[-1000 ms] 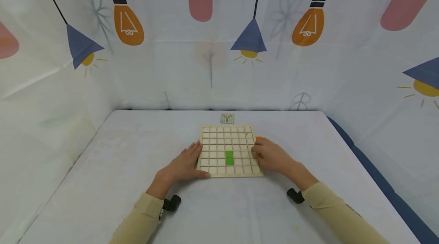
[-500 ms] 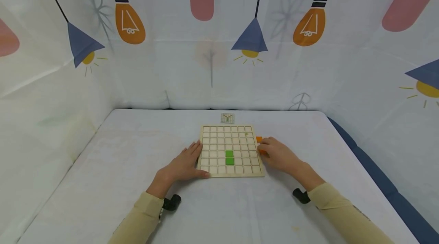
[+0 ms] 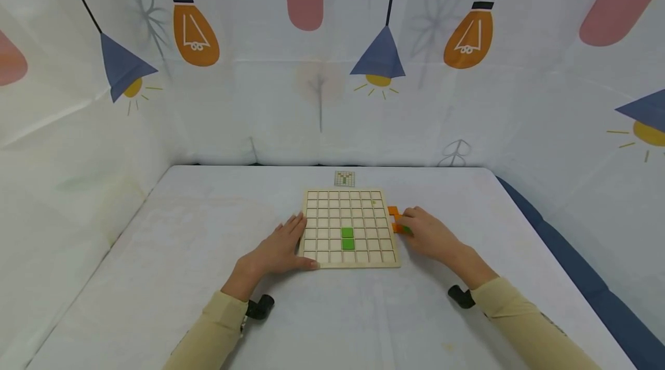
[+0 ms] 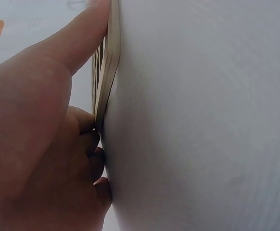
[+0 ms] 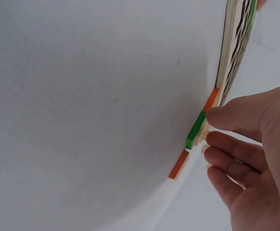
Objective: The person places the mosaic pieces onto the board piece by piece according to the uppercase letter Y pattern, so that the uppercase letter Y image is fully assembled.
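Note:
A wooden grid board [image 3: 322, 204] lies mid-table, with two green square tiles [image 3: 347, 238] in its cells. My left hand [image 3: 283, 247] rests at the board's left edge, fingers along the side and thumb at the near corner; in the left wrist view, the fingertips touch the board's edge [image 4: 112, 60]. To the right of the board, my right hand [image 3: 427, 234] pinches a green tile [image 5: 196, 130] between thumb and bent index finger. Orange tiles lie close by, one [image 5: 179, 164] below the green one and another [image 5: 211, 99] above it in the right wrist view.
A small card with a printed grid pattern [image 3: 344, 179] lies just behind the board. Both hands work over a white table [image 3: 234, 197]. A printed cloth [image 3: 249, 104] hangs behind and beside it. Dark blue material [image 3: 576, 269] runs along the right table edge.
My right hand has moved right, from the board's right edge to the loose tiles. Orange and green tiles now show beside its fingers. The left hand and the board have stayed put.

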`<state>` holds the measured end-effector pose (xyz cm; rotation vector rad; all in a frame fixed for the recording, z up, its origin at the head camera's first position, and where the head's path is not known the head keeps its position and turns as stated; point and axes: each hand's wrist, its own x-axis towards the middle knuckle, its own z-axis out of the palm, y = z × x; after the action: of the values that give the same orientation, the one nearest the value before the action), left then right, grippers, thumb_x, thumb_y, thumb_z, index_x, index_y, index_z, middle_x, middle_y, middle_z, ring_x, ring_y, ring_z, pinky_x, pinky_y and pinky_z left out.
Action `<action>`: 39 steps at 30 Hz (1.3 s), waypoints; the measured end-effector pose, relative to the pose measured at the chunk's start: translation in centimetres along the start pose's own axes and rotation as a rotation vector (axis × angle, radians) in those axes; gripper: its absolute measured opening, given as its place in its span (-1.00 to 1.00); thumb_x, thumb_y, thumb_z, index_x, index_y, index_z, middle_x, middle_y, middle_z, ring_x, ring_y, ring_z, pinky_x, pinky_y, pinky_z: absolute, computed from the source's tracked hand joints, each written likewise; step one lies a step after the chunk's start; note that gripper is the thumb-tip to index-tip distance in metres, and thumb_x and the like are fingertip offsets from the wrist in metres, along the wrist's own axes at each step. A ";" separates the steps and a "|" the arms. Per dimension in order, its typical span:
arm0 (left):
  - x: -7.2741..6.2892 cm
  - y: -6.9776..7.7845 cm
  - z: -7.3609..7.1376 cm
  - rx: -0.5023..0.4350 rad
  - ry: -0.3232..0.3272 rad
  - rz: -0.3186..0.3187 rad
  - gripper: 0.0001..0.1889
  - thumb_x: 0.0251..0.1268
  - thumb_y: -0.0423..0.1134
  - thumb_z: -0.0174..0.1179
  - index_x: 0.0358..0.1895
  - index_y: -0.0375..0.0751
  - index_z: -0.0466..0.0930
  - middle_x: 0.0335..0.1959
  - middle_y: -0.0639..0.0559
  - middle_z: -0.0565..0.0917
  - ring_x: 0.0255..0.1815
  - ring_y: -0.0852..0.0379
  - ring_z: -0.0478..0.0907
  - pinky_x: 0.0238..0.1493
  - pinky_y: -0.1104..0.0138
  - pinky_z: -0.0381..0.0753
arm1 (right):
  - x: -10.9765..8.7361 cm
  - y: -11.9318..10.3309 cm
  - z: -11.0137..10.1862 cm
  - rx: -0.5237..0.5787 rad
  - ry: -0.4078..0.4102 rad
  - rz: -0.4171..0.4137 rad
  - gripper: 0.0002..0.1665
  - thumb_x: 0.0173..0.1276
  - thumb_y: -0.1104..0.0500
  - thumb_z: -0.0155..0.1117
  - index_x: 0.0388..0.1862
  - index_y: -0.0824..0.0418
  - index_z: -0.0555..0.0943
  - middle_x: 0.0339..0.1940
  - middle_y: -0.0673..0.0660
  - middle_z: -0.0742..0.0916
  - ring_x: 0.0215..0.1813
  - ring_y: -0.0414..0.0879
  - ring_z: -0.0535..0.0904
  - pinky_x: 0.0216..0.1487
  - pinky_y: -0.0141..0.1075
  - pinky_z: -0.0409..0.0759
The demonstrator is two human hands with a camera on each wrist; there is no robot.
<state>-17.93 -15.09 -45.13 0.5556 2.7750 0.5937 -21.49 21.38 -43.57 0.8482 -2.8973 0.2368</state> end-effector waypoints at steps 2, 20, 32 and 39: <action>0.0 0.0 -0.1 0.004 0.004 0.006 0.21 0.13 0.35 0.29 0.60 -0.30 -0.16 0.66 -0.16 -0.13 0.68 -0.12 -0.21 0.64 -0.06 -0.05 | 0.0 0.2 0.1 -0.005 -0.007 0.012 -0.78 0.28 0.30 0.39 -0.08 0.20 0.73 -0.16 0.07 0.68 -0.12 -0.06 0.52 -0.07 -0.18 0.62; -0.3 0.1 -0.2 0.003 0.007 0.004 0.21 0.12 0.36 0.29 0.61 -0.29 -0.16 0.66 -0.14 -0.13 0.68 -0.11 -0.21 0.64 -0.05 -0.06 | -0.3 0.7 0.0 -0.001 -0.031 0.023 -0.78 0.23 0.35 0.41 -0.13 0.22 0.72 -0.17 0.07 0.69 -0.07 -0.04 0.55 0.04 -0.14 0.65; -0.1 0.0 0.1 0.016 0.011 0.001 0.21 0.11 0.37 0.29 0.61 -0.28 -0.16 0.66 -0.14 -0.13 0.68 -0.11 -0.21 0.64 -0.05 -0.06 | -0.5 0.7 0.0 0.011 -0.027 0.040 -0.74 0.19 0.37 0.40 -0.11 0.24 0.71 -0.15 0.10 0.69 -0.06 -0.02 0.54 0.02 -0.14 0.64; 0.0 0.1 0.1 0.014 0.011 -0.012 0.22 0.10 0.37 0.30 0.61 -0.27 -0.16 0.66 -0.13 -0.13 0.69 -0.09 -0.22 0.64 -0.04 -0.06 | -0.6 0.8 0.1 0.018 -0.022 0.049 -0.74 0.19 0.37 0.39 -0.12 0.24 0.71 -0.17 0.09 0.68 -0.08 -0.03 0.53 0.01 -0.14 0.63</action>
<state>-17.89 -14.98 -45.18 0.5403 2.7926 0.5771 -21.46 22.31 -43.86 0.7885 -2.9433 0.2603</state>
